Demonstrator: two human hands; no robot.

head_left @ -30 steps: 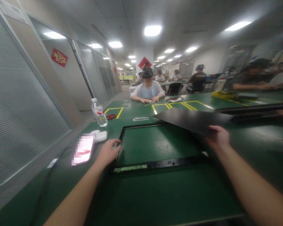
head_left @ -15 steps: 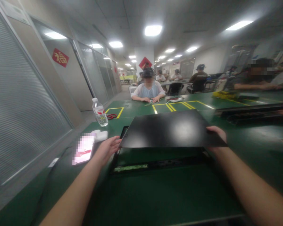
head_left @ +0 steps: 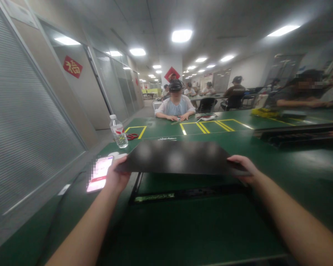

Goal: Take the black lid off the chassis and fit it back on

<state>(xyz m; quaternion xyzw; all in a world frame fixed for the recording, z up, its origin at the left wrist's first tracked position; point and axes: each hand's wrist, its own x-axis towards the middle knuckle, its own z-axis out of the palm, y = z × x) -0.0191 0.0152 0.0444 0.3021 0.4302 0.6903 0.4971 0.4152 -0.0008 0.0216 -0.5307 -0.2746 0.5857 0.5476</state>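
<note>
A flat, glossy black panel (head_left: 174, 158) is held up between my two hands, reflecting the ceiling lights. My left hand (head_left: 118, 175) grips its left edge, thumb on top and fingers beneath. At the right edge my right hand (head_left: 245, 168) holds on in the same way. Below the panel a thin black frame (head_left: 199, 191) lies on the green table (head_left: 199, 229); the panel hides its far part. A green strip like a circuit board (head_left: 154, 197) shows on the frame's near bar, at the left.
To the left lie a lit phone (head_left: 102, 171), a water bottle (head_left: 118, 133) and red-handled scissors (head_left: 132, 136). A dark cable (head_left: 58, 207) runs along the left edge. At the right are long black parts (head_left: 294, 133). Across the table sits a person (head_left: 175, 105).
The panel has moved left and towards me, and its edges sit more level. My left hand has gone from fingers against its edge to a firm grip around it.
</note>
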